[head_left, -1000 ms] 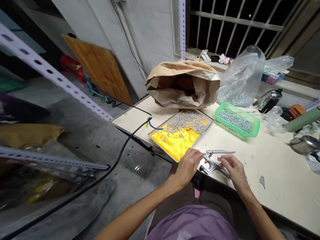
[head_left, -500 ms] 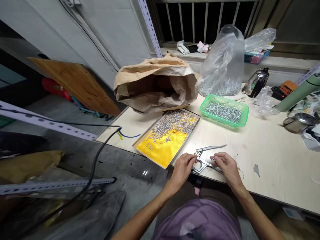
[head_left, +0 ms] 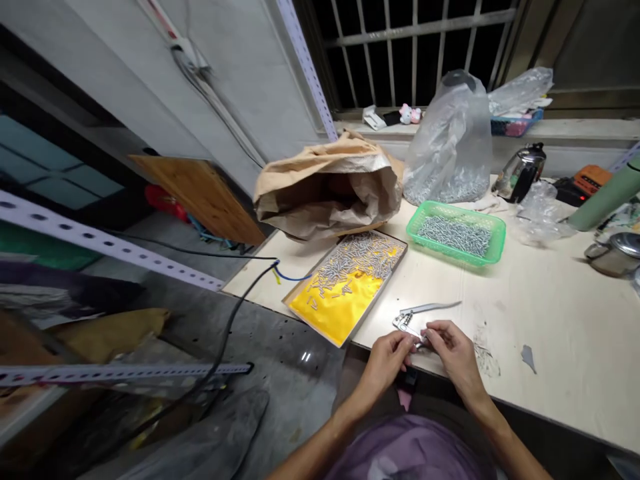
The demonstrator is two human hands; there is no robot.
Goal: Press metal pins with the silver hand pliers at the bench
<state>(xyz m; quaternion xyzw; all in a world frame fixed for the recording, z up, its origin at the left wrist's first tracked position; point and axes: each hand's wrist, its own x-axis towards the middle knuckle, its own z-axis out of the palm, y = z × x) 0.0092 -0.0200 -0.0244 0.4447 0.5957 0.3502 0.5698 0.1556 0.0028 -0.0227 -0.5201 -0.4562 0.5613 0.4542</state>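
My left hand point(head_left: 387, 359) and my right hand point(head_left: 453, 353) meet at the near edge of the pale table point(head_left: 550, 333), fingertips pinched together over the lower part of a metal hand plier tool point(head_left: 417, 315). Its upper handle sticks out to the right, past my fingers. What the fingertips pinch is too small to make out. Just left of my hands lies a flat yellow tray point(head_left: 345, 283) with many small metal pins heaped at its far end. Beyond it a green basket point(head_left: 456, 233) holds more of the same pins.
A crumpled brown paper sack point(head_left: 327, 187) lies open behind the tray. A clear plastic bag of pins point(head_left: 450, 150), a kettle point(head_left: 520, 172) and a green bottle point(head_left: 607, 197) stand at the back right. Perforated metal rails point(head_left: 100, 243) and a black cable point(head_left: 235, 300) cross the left.
Both hands have drawn together over the plier tool's lower part, where before they lay apart on either side of it. The view has swung slightly to the right.
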